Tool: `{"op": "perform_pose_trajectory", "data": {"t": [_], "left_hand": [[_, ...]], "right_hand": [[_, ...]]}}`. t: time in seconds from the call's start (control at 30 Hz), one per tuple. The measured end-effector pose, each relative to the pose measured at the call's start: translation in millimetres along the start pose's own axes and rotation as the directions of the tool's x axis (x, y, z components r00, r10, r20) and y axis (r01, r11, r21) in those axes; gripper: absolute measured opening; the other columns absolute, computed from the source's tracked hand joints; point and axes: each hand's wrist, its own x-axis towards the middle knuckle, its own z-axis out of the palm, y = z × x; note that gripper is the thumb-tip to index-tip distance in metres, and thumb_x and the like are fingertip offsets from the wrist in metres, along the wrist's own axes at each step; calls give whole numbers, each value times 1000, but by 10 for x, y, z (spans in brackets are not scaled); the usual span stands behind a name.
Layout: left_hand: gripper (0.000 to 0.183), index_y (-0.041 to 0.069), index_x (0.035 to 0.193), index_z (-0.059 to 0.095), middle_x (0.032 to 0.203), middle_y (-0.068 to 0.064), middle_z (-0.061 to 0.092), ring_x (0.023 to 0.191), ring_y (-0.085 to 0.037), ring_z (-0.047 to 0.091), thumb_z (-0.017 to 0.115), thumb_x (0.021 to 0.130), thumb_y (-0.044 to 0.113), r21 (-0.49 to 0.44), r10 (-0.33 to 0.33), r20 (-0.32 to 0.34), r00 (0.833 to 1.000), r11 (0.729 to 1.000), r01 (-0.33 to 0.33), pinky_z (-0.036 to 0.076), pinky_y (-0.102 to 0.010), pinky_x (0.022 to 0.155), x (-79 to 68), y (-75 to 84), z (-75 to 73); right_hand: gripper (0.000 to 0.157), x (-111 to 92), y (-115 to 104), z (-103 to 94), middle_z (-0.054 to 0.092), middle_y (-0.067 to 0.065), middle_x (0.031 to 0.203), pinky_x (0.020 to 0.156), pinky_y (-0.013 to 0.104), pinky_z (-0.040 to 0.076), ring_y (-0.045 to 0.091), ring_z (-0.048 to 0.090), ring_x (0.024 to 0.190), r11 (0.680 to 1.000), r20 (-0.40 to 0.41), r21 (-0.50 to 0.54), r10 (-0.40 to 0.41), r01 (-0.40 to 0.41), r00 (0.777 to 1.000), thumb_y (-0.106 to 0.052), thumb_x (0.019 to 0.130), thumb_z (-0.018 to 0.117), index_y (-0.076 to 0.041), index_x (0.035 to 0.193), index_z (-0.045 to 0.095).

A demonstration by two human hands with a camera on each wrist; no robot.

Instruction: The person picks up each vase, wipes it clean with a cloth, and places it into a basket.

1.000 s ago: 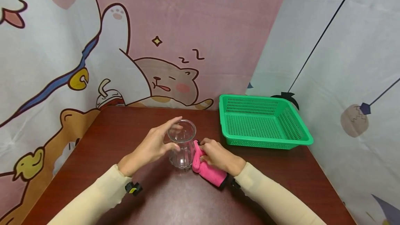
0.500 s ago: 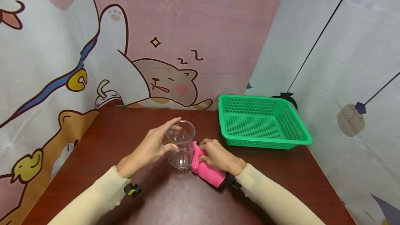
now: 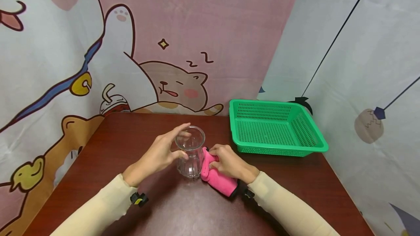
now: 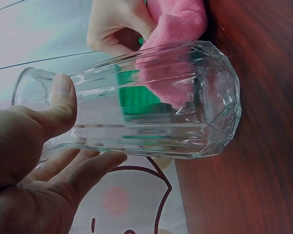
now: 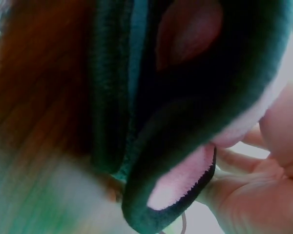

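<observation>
The left hand (image 3: 157, 152) grips a glass vase (image 3: 191, 165) by its neck, apparently to steady it upright on the table (image 3: 197, 214), near-left of the green basket (image 3: 279, 148). The right hand (image 3: 228, 161) pinches a pink cloth (image 3: 221, 183), probably bunched for purchase, beside the vase's right side.

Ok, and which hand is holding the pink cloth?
The right hand: it grips the pink cloth against the side of the glass jar, while the left hand holds the jar itself.
</observation>
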Motion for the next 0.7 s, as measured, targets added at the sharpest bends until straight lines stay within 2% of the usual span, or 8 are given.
{"op": "perform_pose_trajectory", "data": {"t": [0.3, 0.43, 0.57, 0.6, 0.7], "left_hand": [[107, 8, 174, 48, 140, -14, 83, 128, -31, 83, 103, 82, 6, 11, 11, -3, 1000, 1000, -11, 64, -57, 112, 1, 35, -9], [107, 12, 175, 49, 141, -12, 83, 128, -30, 83, 103, 83, 7, 7, 25, -6, 1000, 1000, -25, 65, -58, 110, -6, 27, -12], [106, 22, 177, 48, 142, -6, 83, 127, -23, 83, 103, 87, 17, -32, 96, -28, 995, 995, -97, 66, -56, 108, -11, -167, 43], [105, 25, 178, 46, 143, -2, 83, 128, -17, 82, 102, 89, 24, -59, 137, -45, 990, 988, -139, 66, -48, 109, -6, -328, 103], [105, 28, 179, 45, 144, 3, 82, 129, -13, 81, 101, 90, 30, -70, 157, -56, 986, 985, -160, 66, -44, 108, -13, -421, 126]], "right_hand": [[22, 31, -91, -100, 86, 12, 124, 104, 45, 69, 27, 84, 118, 1000, -93, 5, -6, 7, 996, -7, 97, 93, -3, 118, 90], [28, 54, -136, -159, 86, 9, 125, 103, 44, 69, 24, 83, 118, 1000, -123, 15, -10, 12, 992, -8, 96, 94, -4, 124, 90], [31, 76, -172, -213, 86, 7, 126, 103, 44, 69, 22, 83, 118, 999, -149, 43, -15, 21, 989, -7, 96, 94, -6, 126, 89], [31, 82, -180, -226, 86, 7, 126, 103, 44, 68, 22, 83, 118, 998, -154, 52, -14, 22, 988, -7, 96, 94, -6, 127, 90], [33, 97, -206, -264, 85, 7, 128, 102, 43, 69, 21, 82, 118, 996, -162, 88, -5, 19, 987, -8, 96, 95, -8, 128, 90]]}}
